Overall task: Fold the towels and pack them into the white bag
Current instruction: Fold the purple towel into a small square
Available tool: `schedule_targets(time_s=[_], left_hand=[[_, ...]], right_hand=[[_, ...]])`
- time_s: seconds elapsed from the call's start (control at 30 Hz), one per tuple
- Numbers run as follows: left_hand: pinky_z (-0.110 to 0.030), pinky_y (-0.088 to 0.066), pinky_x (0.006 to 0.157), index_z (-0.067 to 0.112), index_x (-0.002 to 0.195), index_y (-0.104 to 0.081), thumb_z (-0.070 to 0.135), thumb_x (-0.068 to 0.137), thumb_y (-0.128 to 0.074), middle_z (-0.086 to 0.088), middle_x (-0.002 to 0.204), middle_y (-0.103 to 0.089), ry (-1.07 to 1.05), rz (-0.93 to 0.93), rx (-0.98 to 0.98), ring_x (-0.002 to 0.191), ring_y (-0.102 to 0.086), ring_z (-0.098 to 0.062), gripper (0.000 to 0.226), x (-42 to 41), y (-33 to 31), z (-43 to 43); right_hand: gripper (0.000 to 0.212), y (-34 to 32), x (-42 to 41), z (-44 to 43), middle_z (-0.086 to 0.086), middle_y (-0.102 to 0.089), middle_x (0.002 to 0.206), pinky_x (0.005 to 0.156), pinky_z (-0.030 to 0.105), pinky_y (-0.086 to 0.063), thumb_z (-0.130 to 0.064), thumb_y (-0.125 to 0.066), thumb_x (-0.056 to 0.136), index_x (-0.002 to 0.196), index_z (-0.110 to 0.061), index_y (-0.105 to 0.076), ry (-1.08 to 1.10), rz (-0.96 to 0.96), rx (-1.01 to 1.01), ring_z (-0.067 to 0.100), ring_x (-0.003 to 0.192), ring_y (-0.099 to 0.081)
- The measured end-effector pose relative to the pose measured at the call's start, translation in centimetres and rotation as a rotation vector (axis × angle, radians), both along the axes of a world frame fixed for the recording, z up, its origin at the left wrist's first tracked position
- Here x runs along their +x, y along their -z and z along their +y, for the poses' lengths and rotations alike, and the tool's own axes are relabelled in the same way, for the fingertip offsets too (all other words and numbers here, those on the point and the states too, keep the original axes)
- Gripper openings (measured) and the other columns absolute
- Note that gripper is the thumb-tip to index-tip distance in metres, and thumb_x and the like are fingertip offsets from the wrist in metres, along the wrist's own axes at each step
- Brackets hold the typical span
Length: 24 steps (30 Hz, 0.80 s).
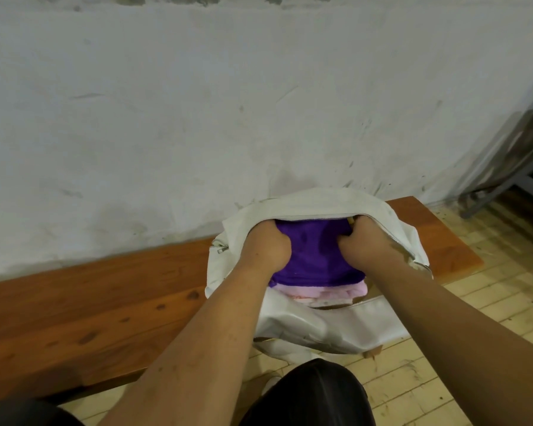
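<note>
A white bag (314, 324) lies open on the wooden bench, its mouth facing me. Inside it a folded purple towel (316, 256) sits on top of a pale pink towel (320, 293). My left hand (266, 244) is inside the bag's mouth and grips the purple towel's left side with curled fingers. My right hand (366, 241) grips its right side the same way. The fingertips of both hands are hidden in the cloth, and the bag's upper flap covers the towel's far edge.
The orange-brown bench (90, 305) runs along a scuffed white wall (197, 118). Pale floor tiles (474, 302) lie to the right. A grey metal frame (505, 167) leans at the far right. My dark-clothed knees show at the bottom edge.
</note>
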<state>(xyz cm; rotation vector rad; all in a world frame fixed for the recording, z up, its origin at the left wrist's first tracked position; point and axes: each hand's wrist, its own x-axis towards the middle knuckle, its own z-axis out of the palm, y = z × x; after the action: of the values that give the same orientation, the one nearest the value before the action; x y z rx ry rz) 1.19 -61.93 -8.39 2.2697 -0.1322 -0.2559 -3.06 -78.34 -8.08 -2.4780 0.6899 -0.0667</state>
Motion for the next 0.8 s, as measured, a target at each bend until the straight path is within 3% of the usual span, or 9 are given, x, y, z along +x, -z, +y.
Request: schedule_targets(time_s=[0.13,0.23,0.3,0.43,0.57,0.8], left_hand=[[-0.031,-0.042,0.101,-0.003,0.124,-0.059,0.005,0.1,-0.047,-0.02,0.129,-0.06,0.014,0.099,0.206,0.12,-0.056,-0.032,0.028,-0.2,0.7,0.5],[-0.027,-0.038,0.103,0.002,0.124,-0.06,0.006,0.099,-0.048,-0.015,0.128,-0.061,0.034,-0.01,0.242,0.121,-0.055,-0.029,0.028,-1.2,0.8,0.3],[-0.026,-0.038,0.103,0.005,0.122,-0.063,0.009,0.099,-0.05,-0.012,0.124,-0.064,0.065,-0.128,0.257,0.119,-0.057,-0.028,0.026,-2.0,0.7,-0.4],[-0.032,-0.039,0.11,0.018,0.124,-0.064,0.017,0.1,-0.047,-0.005,0.127,-0.065,0.158,-0.386,0.282,0.121,-0.057,-0.025,0.029,-2.5,1.6,-1.1],[-0.03,-0.02,0.12,0.019,0.151,-0.04,0.022,0.107,-0.037,-0.007,0.154,-0.042,0.269,-0.211,0.452,0.142,-0.036,-0.027,0.044,-2.8,3.8,0.7],[-0.028,-0.026,0.115,0.021,0.147,-0.044,0.024,0.108,-0.036,-0.003,0.149,-0.047,0.288,-0.128,0.402,0.137,-0.041,-0.023,0.04,-2.4,3.1,0.7]], right_hand=[[0.022,0.0,-1.0,0.8,0.013,-0.064,0.109,0.077,0.03,-0.038,-0.018,-0.054,0.099,0.113,-0.002,-0.059,-0.112,0.209,-0.307,0.021,0.085,-0.049],[0.015,1.0,-1.0,2.0,0.018,-0.06,0.121,0.098,0.039,-0.041,-0.019,-0.053,0.093,0.105,-0.01,-0.056,-0.227,0.228,-0.49,0.034,0.11,-0.053],[0.021,1.7,-0.4,2.6,0.016,-0.062,0.12,0.106,0.044,-0.04,-0.018,-0.052,0.091,0.108,-0.012,-0.061,-0.308,0.149,-0.53,0.037,0.116,-0.054],[0.042,3.4,0.4,2.8,0.01,-0.06,0.136,0.113,0.05,-0.034,-0.029,-0.04,0.095,0.131,-0.018,-0.059,-0.433,0.156,-0.5,0.036,0.13,-0.049],[0.038,5.3,-0.7,2.5,0.002,-0.058,0.143,0.117,0.036,-0.031,-0.031,-0.044,0.103,0.138,-0.026,-0.057,-0.393,0.077,-0.252,0.026,0.135,-0.047],[0.044,5.8,-0.8,2.0,-0.002,-0.049,0.153,0.121,0.035,-0.026,-0.036,-0.045,0.104,0.148,-0.028,-0.048,-0.366,0.039,-0.017,0.024,0.142,-0.04]])
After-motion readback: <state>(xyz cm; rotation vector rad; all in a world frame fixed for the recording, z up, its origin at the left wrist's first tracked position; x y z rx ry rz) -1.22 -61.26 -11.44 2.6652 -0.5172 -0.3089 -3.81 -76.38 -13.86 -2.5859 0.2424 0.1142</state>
